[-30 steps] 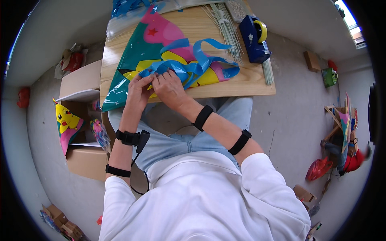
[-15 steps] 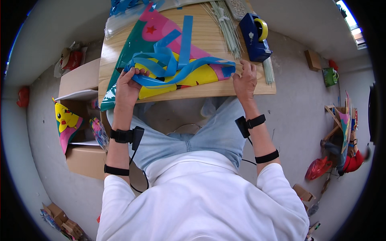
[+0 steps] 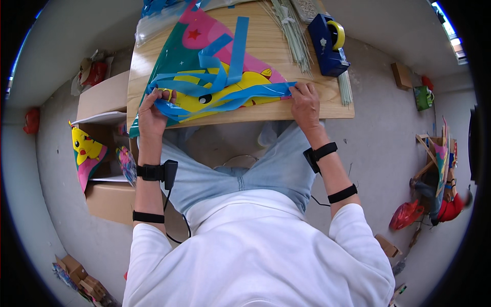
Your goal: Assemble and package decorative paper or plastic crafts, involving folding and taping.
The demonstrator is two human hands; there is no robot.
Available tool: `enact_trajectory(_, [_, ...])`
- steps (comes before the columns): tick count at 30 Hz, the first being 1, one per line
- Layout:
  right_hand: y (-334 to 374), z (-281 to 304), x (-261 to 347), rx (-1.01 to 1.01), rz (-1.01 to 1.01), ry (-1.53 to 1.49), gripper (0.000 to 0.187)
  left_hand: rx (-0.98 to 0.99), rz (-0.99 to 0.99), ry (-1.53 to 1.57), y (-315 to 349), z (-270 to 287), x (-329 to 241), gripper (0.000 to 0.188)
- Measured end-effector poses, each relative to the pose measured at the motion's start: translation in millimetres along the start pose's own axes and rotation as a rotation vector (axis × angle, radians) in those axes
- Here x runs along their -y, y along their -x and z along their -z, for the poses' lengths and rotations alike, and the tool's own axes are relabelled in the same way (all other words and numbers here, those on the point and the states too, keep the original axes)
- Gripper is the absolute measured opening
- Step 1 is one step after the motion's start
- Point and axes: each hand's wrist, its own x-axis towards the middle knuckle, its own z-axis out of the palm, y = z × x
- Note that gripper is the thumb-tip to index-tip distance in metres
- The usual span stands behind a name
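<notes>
A triangular plastic kite in green and pink, with a yellow cartoon figure, lies flat on the wooden table. Loops of blue ribbon are spread over it, one end sticking up toward the far side. My left hand is closed on the ribbon at the kite's near left, thumb and fingers pinching it. At the pointed right corner, my right hand pinches the other stretch of ribbon, which runs between both hands along the near edge. Its fingertips partly hide that corner.
A blue tape dispenser with yellow tape stands at the table's right, beside a bundle of thin pale sticks. More blue ribbon lies at the far left. An open carton sits left of the table. Another person works at far right.
My right hand has closed over the corner and turned its fingers down, shifting slightly left. The left hand has moved a little left, and the ribbon between them is drawn straighter.
</notes>
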Motion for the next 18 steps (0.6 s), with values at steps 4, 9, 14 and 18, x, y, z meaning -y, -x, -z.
enact_trajectory(4, [3.1, 4.2, 8.6, 0.112, 0.022, 0.131, 0.024, -0.069, -0.043, 0.162, -9.5, 2.5, -20.2, 0.019])
enact_trajectory(9, [2.4, 7.4, 14.8, 0.185, 0.043, 0.195, 0.028, -0.008, -0.166, 0.345, -20.9, 6.4, -70.9, 0.037])
enact_trajectory(14, [3.7, 4.7, 14.7, 0.2, 0.088, 0.241, 0.03, -0.129, -0.354, 0.386, -22.8, 35.6, -134.8, 0.051])
enact_trajectory(18, [4.3, 3.0, 15.0, 0.208, 0.077, 0.254, 0.031, -0.052, -0.412, 0.398, -9.7, 88.9, -192.8, 0.039])
